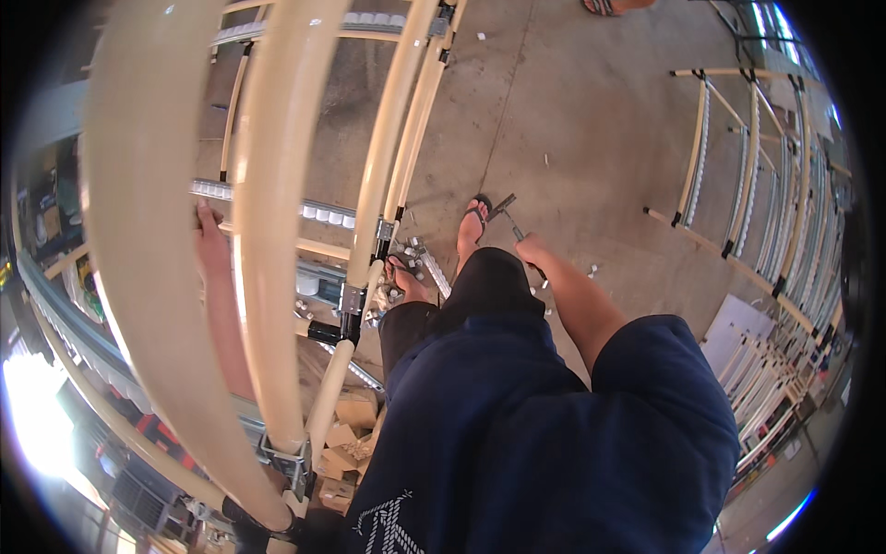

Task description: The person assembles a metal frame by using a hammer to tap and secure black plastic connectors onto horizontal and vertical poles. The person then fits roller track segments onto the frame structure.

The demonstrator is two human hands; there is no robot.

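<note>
My right hand (530, 248) is closed round the handle of a hammer (501, 206), held low beside my right leg with its metal head pointing away from me. On the left, my left hand (210, 222) reaches in among the cream pipes of a rack. Its fingertips are by a roller rail (212, 189) with white wheels; a thick cream upright pipe (148, 231) covers part of the hand, so its grip is unclear. Another cream pipe (277, 203) stands close in front of my left forearm. Black joints and a metal bracket (353, 298) join the frame's pipes.
Loose white rollers (411, 254) and a rail piece (431, 268) lie on the concrete floor near my sandalled feet. Cardboard boxes (351, 443) sit beneath the rack. At right stand more pipe frames (738, 175) with roller rails. Another person's foot (618, 5) shows at the top.
</note>
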